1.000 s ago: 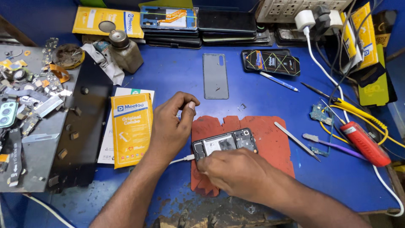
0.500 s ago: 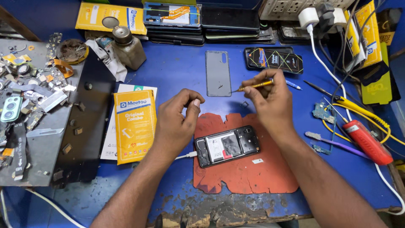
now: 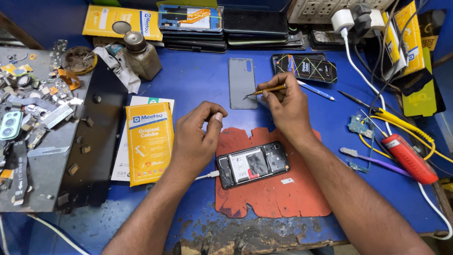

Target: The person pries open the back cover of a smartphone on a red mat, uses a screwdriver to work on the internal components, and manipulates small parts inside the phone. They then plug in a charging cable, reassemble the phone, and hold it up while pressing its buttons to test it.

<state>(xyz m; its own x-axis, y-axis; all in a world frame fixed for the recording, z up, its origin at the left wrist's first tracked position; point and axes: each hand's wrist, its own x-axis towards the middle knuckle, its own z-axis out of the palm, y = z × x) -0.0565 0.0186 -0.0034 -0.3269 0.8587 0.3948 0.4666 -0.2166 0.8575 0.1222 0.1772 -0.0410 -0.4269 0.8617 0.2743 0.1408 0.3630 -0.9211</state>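
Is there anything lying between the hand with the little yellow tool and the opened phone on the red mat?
Nothing visible does. The right hand holds the yellow-handled tweezers just beyond the opened phone, and only bare red mat lies between them. The left hand sits off to the phone's left.

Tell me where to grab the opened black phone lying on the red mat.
Probably grip the opened black phone across its two long edges, coming from above. It lies flat with its internals facing up, and a white cable plugs into its left end, so the ends are less free.
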